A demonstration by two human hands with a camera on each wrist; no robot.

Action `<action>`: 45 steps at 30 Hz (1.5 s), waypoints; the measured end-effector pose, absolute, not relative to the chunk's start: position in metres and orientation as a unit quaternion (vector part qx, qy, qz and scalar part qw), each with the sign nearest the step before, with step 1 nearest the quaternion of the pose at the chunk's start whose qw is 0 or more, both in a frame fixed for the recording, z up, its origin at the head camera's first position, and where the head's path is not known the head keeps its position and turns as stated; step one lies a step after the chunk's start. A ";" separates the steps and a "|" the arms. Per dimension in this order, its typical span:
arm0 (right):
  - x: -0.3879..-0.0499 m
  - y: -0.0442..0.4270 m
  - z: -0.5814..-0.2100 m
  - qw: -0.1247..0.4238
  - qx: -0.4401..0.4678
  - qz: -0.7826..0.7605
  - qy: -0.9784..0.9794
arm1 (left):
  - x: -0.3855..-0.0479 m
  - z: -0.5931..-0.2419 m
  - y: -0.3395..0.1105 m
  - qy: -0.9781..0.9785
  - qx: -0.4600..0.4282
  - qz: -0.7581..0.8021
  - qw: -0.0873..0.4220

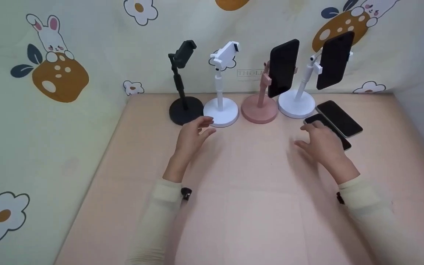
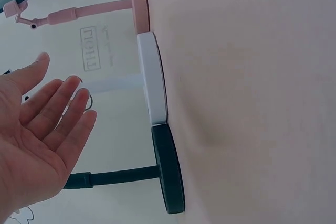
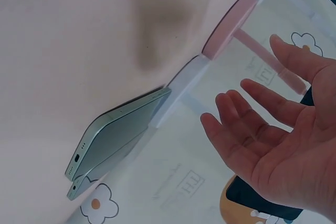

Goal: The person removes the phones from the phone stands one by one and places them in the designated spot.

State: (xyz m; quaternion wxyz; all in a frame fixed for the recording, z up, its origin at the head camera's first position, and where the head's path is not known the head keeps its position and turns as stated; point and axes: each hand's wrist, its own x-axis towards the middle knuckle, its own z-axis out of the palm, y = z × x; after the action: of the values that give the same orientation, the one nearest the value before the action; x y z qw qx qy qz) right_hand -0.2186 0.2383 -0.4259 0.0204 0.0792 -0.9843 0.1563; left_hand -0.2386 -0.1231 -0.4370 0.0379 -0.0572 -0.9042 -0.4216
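My left hand hovers in front of the black stand and the left white stand, both with bare clamps; in the left wrist view the hand is relaxed and holds nothing. My right hand, fingers loosely bent and holding nothing, is over one dark phone lying on the table. A second phone lies beside it. In the right wrist view the hand is off the phones.
Behind the hands, a pink stand holds an upright, tilted phone, and the right white stand holds another. The stands line the back edge of the table, against a printed backdrop.
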 end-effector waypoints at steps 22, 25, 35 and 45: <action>-0.228 0.217 -0.436 -0.001 0.092 0.210 -0.973 | -0.236 -0.443 -0.127 -0.907 -0.063 -0.414 0.049; -0.233 0.216 -0.436 -0.002 0.091 0.212 -0.973 | -0.239 -0.441 -0.126 -0.905 -0.064 -0.418 0.049; -0.246 0.211 -0.439 -0.007 0.084 0.234 -0.968 | -0.243 -0.442 -0.122 -0.896 -0.063 -0.436 0.045; -0.258 0.208 -0.439 -0.008 0.079 0.249 -0.965 | -0.247 -0.442 -0.111 -0.895 -0.058 -0.440 0.042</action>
State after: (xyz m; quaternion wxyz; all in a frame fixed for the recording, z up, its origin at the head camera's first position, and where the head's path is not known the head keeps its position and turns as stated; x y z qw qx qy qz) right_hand -0.2578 0.2085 -0.4387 -0.0079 0.0789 -0.9652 0.2494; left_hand -0.2466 -0.1109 -0.4416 0.0421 -0.0582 -0.8950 -0.4402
